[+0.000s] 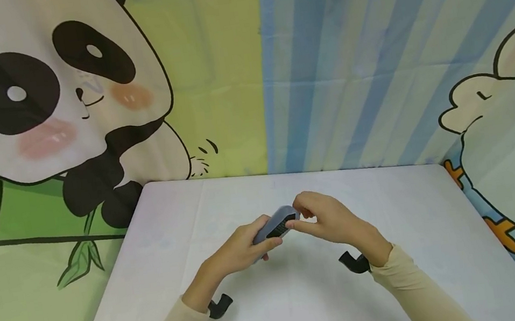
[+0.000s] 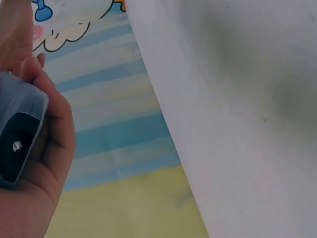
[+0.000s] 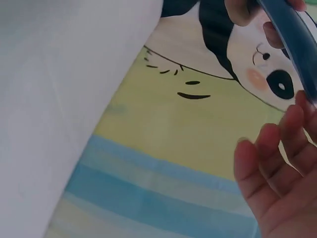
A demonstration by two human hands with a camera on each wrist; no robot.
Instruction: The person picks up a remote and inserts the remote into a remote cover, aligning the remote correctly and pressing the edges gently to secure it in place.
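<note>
A grey-blue handheld device (image 1: 282,214) with a rounded end and a black panel is held tilted above the white table. My left hand (image 1: 242,246) grips its lower body, with the thumb along the near side. In the left wrist view, the device (image 2: 20,114) lies in the curled palm and shows a dark inset with a small silvery spot. My right hand (image 1: 331,218) is at the upper end, its thumb on the black panel and its forefinger at the tip. In the right wrist view, the other right-hand fingers (image 3: 270,163) stay loosely bent, apart from the device (image 3: 292,44).
The white table (image 1: 224,203) runs beneath both arms. Behind it hangs a cloth backdrop (image 1: 208,80) printed with a panda, stripes and a white cartoon figure. A black curved piece (image 1: 220,306) shows at the left wrist, another black piece (image 1: 353,263) at the right.
</note>
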